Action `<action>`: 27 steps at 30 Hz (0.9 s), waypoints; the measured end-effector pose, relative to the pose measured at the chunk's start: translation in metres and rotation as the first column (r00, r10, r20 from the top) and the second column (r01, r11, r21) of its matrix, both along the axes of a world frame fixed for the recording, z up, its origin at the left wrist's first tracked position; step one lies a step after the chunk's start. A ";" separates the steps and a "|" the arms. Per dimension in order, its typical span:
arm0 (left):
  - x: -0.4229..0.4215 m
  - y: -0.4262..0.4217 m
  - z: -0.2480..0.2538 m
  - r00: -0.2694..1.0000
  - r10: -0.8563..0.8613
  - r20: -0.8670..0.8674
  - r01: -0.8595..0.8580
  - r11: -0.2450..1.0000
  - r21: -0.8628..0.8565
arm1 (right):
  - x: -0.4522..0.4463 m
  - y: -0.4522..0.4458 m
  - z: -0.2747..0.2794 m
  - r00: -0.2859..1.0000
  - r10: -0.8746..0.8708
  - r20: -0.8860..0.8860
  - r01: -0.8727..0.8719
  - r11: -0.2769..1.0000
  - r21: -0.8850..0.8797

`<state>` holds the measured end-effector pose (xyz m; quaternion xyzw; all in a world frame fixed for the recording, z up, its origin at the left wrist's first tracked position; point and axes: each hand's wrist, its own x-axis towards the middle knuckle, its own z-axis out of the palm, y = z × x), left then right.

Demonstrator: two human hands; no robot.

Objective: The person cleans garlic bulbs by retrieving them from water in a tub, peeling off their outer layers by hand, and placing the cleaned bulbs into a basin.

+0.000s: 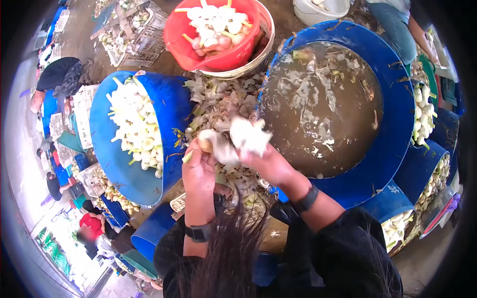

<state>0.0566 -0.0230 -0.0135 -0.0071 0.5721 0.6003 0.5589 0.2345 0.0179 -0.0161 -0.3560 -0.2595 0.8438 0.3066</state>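
Observation:
My left hand [199,169] is closed around a pale bulb [205,144] with a short green stem showing at its lower left. My right hand [266,161] is closed on a white, blurred peel-like bundle [250,136], too smeared to make out fully. A strip of whitish skin [224,151] stretches between the two hands. Both hands are above a heap of loose peelings [218,99], between the tilted blue tub of peeled bulbs and the large blue tub of water.
The blue tub [174,111] of bulbs lies at left; the water tub [402,129] stands at right. Ahead is a red basin [181,49] of bulbs. Further off are a crate [146,37], a white bucket [318,14], and several people, one near the upper right [392,27].

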 end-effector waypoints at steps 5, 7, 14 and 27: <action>-0.017 -0.004 0.005 0.979 0.130 -0.155 -0.146 0.984 -0.098 | 0.018 -0.006 0.019 0.980 -0.168 -0.109 0.171 0.985 0.025; -0.012 -0.003 0.006 0.830 -0.003 -0.558 -0.061 0.994 -0.096 | 0.001 0.016 0.019 0.895 0.049 0.444 -0.220 0.914 0.341; 0.007 0.007 0.037 -0.266 -0.096 -0.959 0.248 0.955 -0.164 | -0.055 0.031 0.025 0.727 -0.227 0.648 -0.306 0.738 0.601; 0.014 0.008 0.029 0.398 0.118 -0.910 -0.122 0.990 0.075 | -0.038 0.023 -0.023 0.805 0.055 0.591 -0.223 0.951 0.215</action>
